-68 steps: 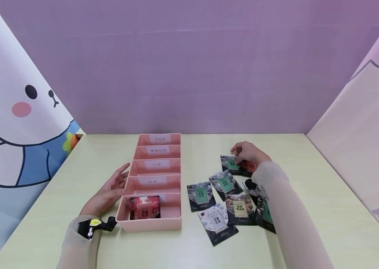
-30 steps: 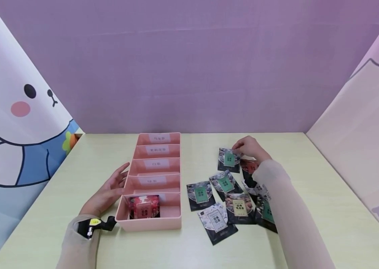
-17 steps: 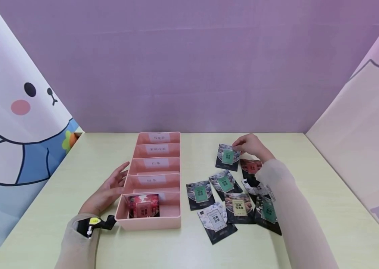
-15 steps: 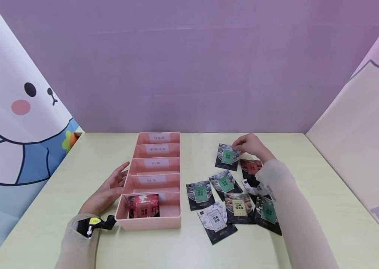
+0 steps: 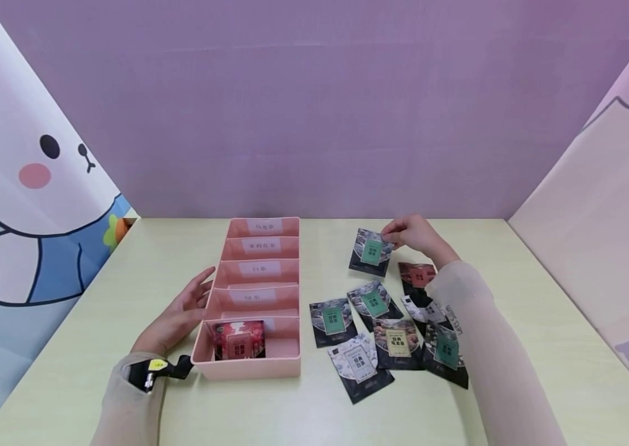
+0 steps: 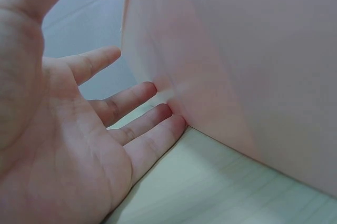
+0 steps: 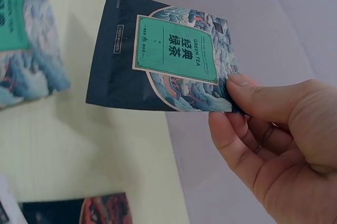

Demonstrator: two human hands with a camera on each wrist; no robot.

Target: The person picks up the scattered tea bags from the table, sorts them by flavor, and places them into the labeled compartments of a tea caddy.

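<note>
Between thumb and fingers my right hand (image 5: 417,237) pinches a green tea sachet (image 7: 168,56) by one corner, raised off the table in the right wrist view. My left hand (image 5: 179,316) lies along the left side of a pink divided box (image 5: 253,370). In the left wrist view its fingers are extended, with fingertips (image 6: 178,124) against the box's outer wall (image 6: 253,77). A red tea sachet (image 5: 240,341) lies in the box's nearest compartment. White paper labels mark the dividers behind it.
Right of the box, several tea sachets lie on the table: green ones (image 5: 333,321), a white one (image 5: 360,365), a yellow-labelled one (image 5: 398,344) and a red one (image 5: 417,274). Some overlap. A purple backdrop (image 5: 320,124) rises behind the table.
The green tea sachet, first lying beside the red one, has been drawn away and lifted, moving back and slightly left with my right hand. My left hand has stayed put.
</note>
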